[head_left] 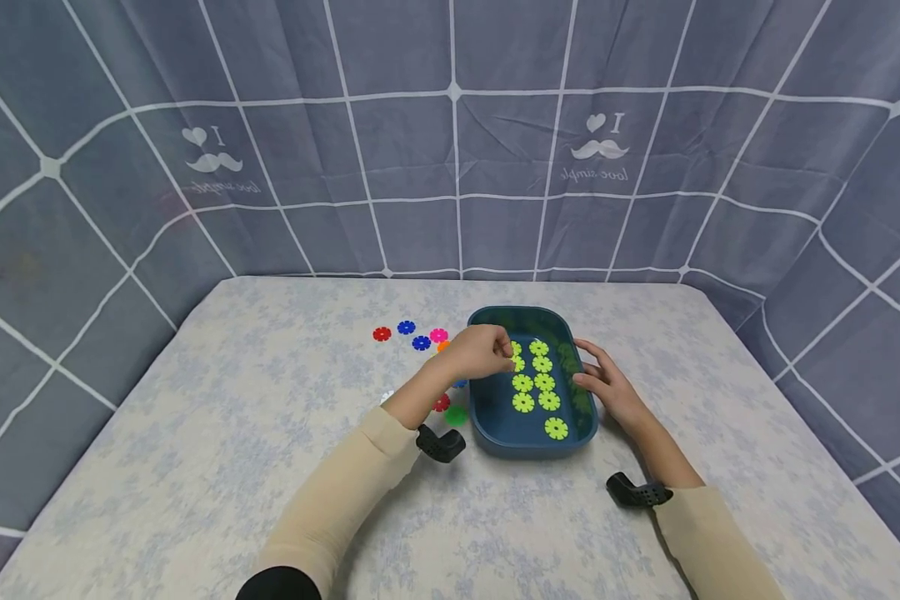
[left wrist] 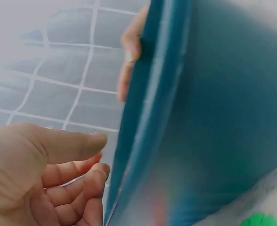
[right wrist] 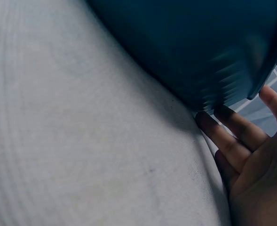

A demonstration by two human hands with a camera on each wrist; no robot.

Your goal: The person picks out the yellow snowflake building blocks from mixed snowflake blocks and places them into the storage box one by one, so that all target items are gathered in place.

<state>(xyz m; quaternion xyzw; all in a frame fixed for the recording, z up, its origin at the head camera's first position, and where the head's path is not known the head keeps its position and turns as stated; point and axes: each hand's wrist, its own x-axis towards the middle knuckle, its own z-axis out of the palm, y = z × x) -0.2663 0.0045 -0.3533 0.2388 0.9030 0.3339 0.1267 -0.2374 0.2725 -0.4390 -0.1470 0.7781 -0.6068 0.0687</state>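
A deep blue-green plastic tray (head_left: 532,450) stands on the table with several yellow-green notched discs (head_left: 543,382) inside, mostly in two columns. My left hand (head_left: 478,352) reaches over the tray's left rim, beside the upper discs of the left column. In the left wrist view, its thumb (left wrist: 77,145) lies just apart from loosely bent fingers, and no disc shows between them. My right hand (head_left: 611,390) holds the tray's right side, with thumb and forefinger at the rim. From the right wrist, other fingers (right wrist: 230,141) show against the outer wall.
Left of the tray lie loose discs: red (head_left: 382,334), blue (head_left: 407,327), pink (head_left: 438,335) and green (head_left: 456,416), some partly behind my left forearm. The pale patterned table (head_left: 195,433) ends at a grey checked curtain (head_left: 405,150) at the back and sides.
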